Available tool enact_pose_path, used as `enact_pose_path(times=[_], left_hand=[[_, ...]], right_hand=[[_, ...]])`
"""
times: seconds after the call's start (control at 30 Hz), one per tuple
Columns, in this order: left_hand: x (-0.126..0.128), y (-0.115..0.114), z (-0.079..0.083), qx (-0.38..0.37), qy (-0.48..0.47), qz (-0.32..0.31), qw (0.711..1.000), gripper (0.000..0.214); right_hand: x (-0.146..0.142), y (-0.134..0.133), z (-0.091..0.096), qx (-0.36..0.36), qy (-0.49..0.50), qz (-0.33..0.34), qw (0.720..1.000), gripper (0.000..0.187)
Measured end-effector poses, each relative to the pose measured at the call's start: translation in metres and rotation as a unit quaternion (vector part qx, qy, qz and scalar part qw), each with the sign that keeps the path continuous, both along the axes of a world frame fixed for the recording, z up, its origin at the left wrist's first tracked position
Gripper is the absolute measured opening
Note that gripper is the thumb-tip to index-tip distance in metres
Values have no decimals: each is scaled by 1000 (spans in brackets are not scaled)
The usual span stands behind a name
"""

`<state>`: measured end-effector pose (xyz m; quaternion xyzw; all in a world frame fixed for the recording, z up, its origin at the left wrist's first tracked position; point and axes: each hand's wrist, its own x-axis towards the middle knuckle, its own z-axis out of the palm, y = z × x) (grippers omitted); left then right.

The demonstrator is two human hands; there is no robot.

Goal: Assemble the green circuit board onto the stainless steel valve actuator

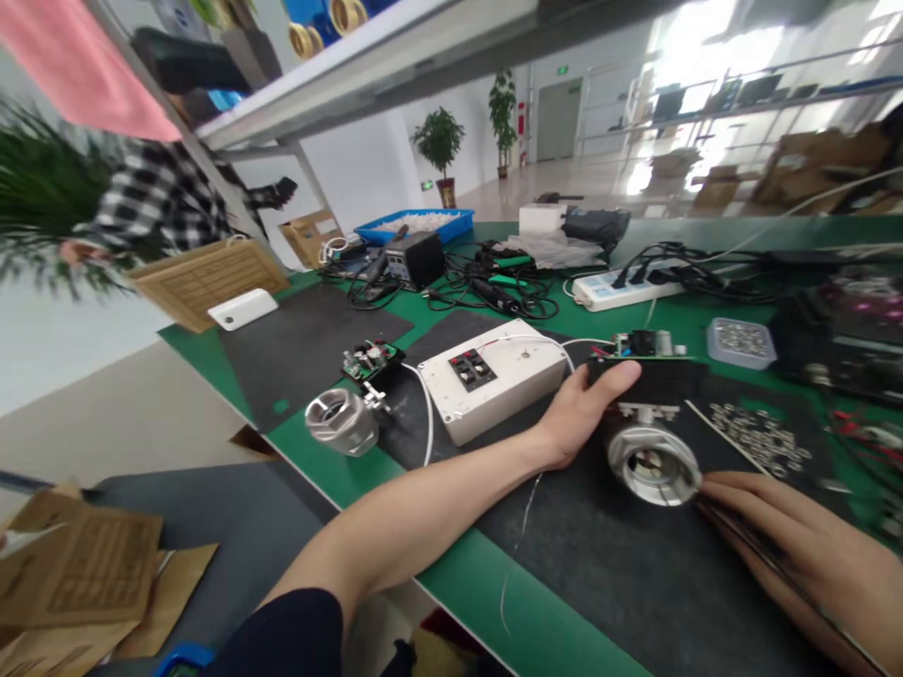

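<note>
My left hand is wrapped round the left side of a black actuator with a steel valve body, which lies on a black mat. A green circuit board sits on top of the actuator. My right hand lies on the mat at the valve's right, fingers together, its fingertips touching the steel flange. Thin dark wires run under that hand. A white box with black switches lies just left of my left hand.
A second steel valve with a small circuit board lies further left. Loose nuts and a tray of screws are at the right. Cables, a power strip and a blue bin are at the back. Another person in a checked shirt stands far left.
</note>
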<state>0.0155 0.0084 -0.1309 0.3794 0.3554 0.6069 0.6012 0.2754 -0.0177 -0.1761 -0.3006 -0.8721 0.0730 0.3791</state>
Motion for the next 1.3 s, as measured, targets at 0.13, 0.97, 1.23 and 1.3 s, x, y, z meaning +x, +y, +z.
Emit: enact_pose_path(times=[0.13,0.97,1.23,1.3], left_hand=[[0,-1,4,3,-12,-12,1000,81],[-3,0,-2,73,13,-10,997,62],[-5,-6,-1,92,71,-10,993,63],[-5,-8,1,95,90,-3,991,65]], right_hand=[[-7,-5,22,24,-64,-2,998,21],[-9,-6,21,1,-85,-32,996,21],[-10,-9,23,-28,-55,-35,997,23],[-8,-11,29,-42,-17,-53,998,20]])
